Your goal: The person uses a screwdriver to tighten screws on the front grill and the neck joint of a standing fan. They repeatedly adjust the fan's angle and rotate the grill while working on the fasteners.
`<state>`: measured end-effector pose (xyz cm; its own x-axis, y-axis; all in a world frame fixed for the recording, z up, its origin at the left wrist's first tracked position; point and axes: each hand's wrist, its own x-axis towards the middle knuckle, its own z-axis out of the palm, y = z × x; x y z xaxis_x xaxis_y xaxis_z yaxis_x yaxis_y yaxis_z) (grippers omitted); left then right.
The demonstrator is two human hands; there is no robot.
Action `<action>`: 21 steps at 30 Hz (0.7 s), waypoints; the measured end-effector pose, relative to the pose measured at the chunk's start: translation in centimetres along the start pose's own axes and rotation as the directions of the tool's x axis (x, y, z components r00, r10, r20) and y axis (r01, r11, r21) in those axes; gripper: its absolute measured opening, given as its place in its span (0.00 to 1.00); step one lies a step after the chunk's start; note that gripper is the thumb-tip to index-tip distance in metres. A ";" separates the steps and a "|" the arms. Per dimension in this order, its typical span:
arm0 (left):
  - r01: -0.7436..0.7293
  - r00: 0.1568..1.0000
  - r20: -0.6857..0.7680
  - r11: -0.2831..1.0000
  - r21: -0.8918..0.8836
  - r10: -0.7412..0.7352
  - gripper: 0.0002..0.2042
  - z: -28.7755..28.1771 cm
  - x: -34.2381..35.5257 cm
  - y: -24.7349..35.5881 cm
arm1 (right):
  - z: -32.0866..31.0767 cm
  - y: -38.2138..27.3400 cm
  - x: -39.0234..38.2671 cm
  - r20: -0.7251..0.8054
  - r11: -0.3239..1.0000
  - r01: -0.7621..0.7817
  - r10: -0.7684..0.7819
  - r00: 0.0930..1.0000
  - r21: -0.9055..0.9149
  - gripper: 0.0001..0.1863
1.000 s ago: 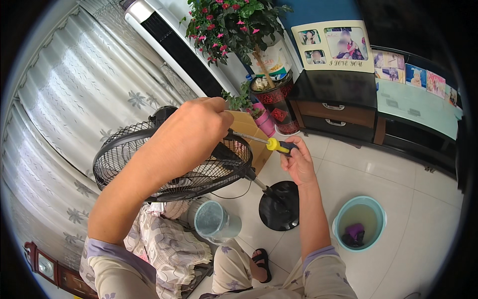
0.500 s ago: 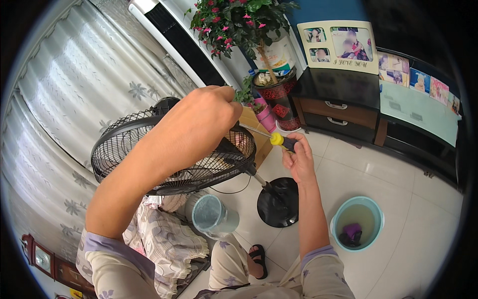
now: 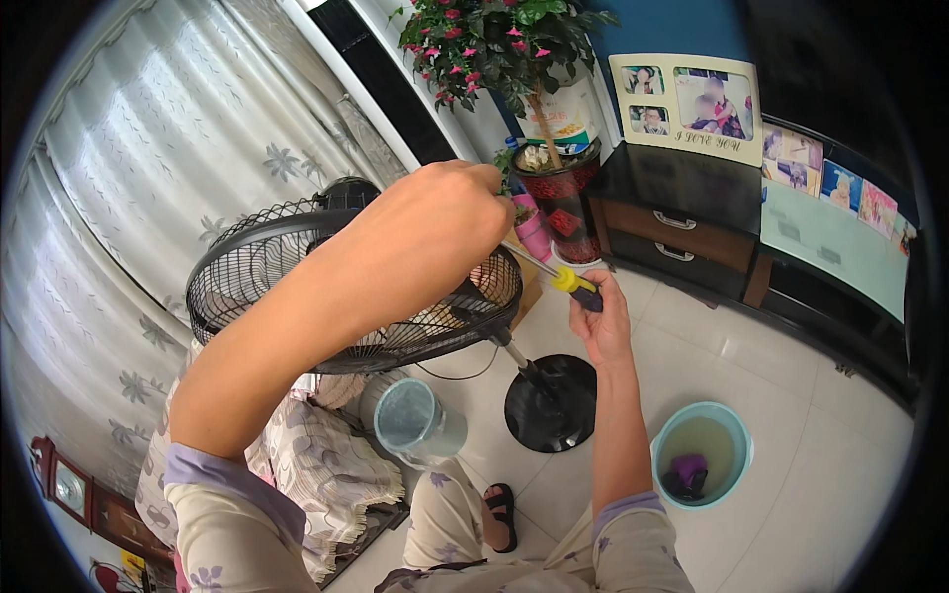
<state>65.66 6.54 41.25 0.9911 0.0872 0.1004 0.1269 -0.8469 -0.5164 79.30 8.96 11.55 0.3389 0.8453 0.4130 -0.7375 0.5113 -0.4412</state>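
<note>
A black standing fan (image 3: 235, 296) is in front of me, its wire-caged head tilted over a pole and round black base (image 3: 550, 420). My left hand (image 3: 455, 212) is raised at the right side of the cage, back of the hand toward me. Its fingers curl closed, and what they grip is hidden behind the hand. My right hand (image 3: 607, 326), right of the cage, holds a screwdriver (image 3: 565, 281) by its black and yellow handle. The metal shaft slants up and left toward my left hand, which hides its tip.
A pale blue bin (image 3: 450, 435) stands below the fan, beside a cloth-covered piece of furniture (image 3: 341, 484). At the right is a light blue basin (image 3: 736, 474) with cloudy water and a purple and black thing. A potted flowering plant (image 3: 559, 188) and black cabinet (image 3: 682, 203) stand at the back.
My left hand has shifted slightly right in the view. The screwdriver handle has turned in my right hand, and more of its yellow part shows. The whole view has moved a little.
</note>
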 end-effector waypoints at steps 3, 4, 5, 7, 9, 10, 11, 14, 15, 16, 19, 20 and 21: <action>-0.006 1.000 0.019 0.998 0.055 0.005 0.04 -0.1 -0.1 -0.1 | -0.2 0.1 0.0 0.043 0.994 -0.090 0.088 0.995 0.066 0.12; -0.017 1.000 0.019 0.997 0.080 0.016 0.04 0.0 -0.2 -0.1 | 0.2 0.3 -0.1 0.079 0.990 -0.067 0.057 0.995 0.128 0.13; -0.024 1.000 0.011 0.995 0.101 0.023 0.04 0.2 -0.3 -0.1 | 0.5 0.2 -0.1 0.114 0.982 -0.048 0.028 0.993 0.181 0.13; -0.017 1.000 -0.002 0.996 0.085 0.017 0.04 0.5 -0.1 0.1 | 0.5 0.3 -0.1 0.020 0.984 0.019 -0.023 1.000 0.177 0.14; 0.005 0.999 0.036 0.998 0.057 -0.007 0.06 0.7 0.1 0.3 | -0.2 0.1 -0.1 0.032 0.983 0.062 -0.068 0.997 0.171 0.15; 0.006 0.999 0.035 0.999 0.047 -0.008 0.06 0.5 0.1 0.4 | -0.3 0.0 -0.1 0.020 0.990 0.068 -0.071 0.997 0.126 0.15; 0.004 0.999 0.036 0.999 0.036 -0.005 0.06 0.4 0.1 0.4 | -0.3 0.0 0.0 0.006 0.994 0.075 -0.076 0.997 0.083 0.15; -0.012 1.000 -0.004 1.000 0.026 0.012 0.04 0.6 -0.1 0.2 | -0.4 -0.2 0.3 -0.012 0.998 0.037 -0.037 0.999 -0.060 0.20; -0.014 1.000 -0.004 1.000 0.023 0.014 0.04 0.5 -0.2 0.3 | -0.7 -0.1 0.4 -0.018 0.998 -0.002 0.001 1.000 -0.063 0.21; -0.017 1.000 -0.006 1.000 0.020 0.017 0.04 0.5 -0.1 0.3 | -1.2 0.0 0.4 -0.025 0.997 -0.040 0.038 0.999 -0.067 0.23; -0.028 0.999 0.029 0.999 0.018 0.028 0.03 0.6 0.4 0.4 | 0.7 -0.6 0.1 -0.037 0.998 -0.048 0.049 0.998 0.034 0.23; -0.031 0.999 0.039 0.999 0.012 0.030 0.03 0.5 0.4 0.4 | 1.9 -0.6 0.0 -0.122 0.997 -0.050 0.057 0.991 0.058 0.22; -0.034 0.999 0.018 0.999 -0.025 0.034 0.03 0.9 0.4 0.3 | 2.1 -0.5 0.1 -0.147 0.993 -0.015 0.032 0.989 0.115 0.22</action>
<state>66.10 6.80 40.40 0.9954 0.0676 0.0677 0.0925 -0.8622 -0.4980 78.45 8.41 13.50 0.3972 0.8747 0.2776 -0.8046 0.4775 -0.3531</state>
